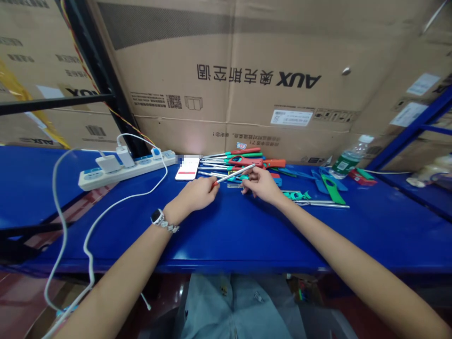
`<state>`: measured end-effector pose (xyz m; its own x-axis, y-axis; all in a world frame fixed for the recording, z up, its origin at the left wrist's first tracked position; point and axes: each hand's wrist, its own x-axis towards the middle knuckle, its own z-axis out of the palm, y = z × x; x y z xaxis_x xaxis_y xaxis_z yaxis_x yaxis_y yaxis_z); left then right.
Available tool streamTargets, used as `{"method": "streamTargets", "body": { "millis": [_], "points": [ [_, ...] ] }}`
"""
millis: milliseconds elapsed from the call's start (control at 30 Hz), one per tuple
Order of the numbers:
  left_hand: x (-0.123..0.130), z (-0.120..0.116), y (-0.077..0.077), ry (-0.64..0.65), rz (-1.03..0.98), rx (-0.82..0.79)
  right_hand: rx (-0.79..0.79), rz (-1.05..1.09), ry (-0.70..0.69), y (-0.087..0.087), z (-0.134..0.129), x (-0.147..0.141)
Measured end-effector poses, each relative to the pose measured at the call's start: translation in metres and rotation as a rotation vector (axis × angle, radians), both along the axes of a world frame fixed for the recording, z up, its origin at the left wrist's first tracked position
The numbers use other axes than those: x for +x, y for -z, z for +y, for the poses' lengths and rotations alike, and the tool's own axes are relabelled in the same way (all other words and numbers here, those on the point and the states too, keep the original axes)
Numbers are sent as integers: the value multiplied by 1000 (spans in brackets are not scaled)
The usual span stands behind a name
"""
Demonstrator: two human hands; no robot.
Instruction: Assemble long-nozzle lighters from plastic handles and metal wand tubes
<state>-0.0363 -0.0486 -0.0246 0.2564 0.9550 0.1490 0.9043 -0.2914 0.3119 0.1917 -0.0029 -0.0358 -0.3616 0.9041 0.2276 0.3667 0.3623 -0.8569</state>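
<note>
Two bare forearms (116, 270) are seen behind the hands. A metal rod (235, 174) is gripped by the left hand (199, 193), its tip at the right hand (262, 185), whose grip cannot be told; lighters (247, 162) are strewn just beyond.

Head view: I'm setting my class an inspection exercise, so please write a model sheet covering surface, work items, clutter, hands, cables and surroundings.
Surface: blue tabletop, glossy; most items lie toward its back.
Work items: slim silver rod with an orange-red end, raised; behind it, a pile of red and green long-necked lighters; metal rods lie to the right.
Clutter: phone, green-labelled bottle, power strip.
Hands: left hand holds the rod's orange-red end; right hand is at its other end, grip unclear.
Cables: white cables run from the strip past the front edge.
Surroundings: cardboard boxes behind; black post at left.
</note>
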Motion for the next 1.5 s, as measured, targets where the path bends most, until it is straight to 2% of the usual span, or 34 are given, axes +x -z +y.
{"method": "streamTargets", "body": {
  "millis": [100,200,467,667,900,1067,1267,1500],
  "points": [
    [5,-1,1,10,79,3,-144,246,-63,2,-1,23],
    [8,-2,1,17,143,13,-235,365,-106,0,-2,35],
    [6,-3,-7,42,78,-17,-366,610,-60,-16,-7,37],
    [4,-2,-2,74,34,-12,-284,631,17,-11,-7,32],
    [8,-4,1,89,40,41,-22,446,-1,1,-5,27],
    [8,-5,0,112,98,18,-28,370,-70,1,-1,35],
    [8,-8,-1,164,97,38,-65,379,-86,5,0,35],
    [7,-10,-4,209,226,27,157,271,-88,-1,-6,40]
  ]
}}
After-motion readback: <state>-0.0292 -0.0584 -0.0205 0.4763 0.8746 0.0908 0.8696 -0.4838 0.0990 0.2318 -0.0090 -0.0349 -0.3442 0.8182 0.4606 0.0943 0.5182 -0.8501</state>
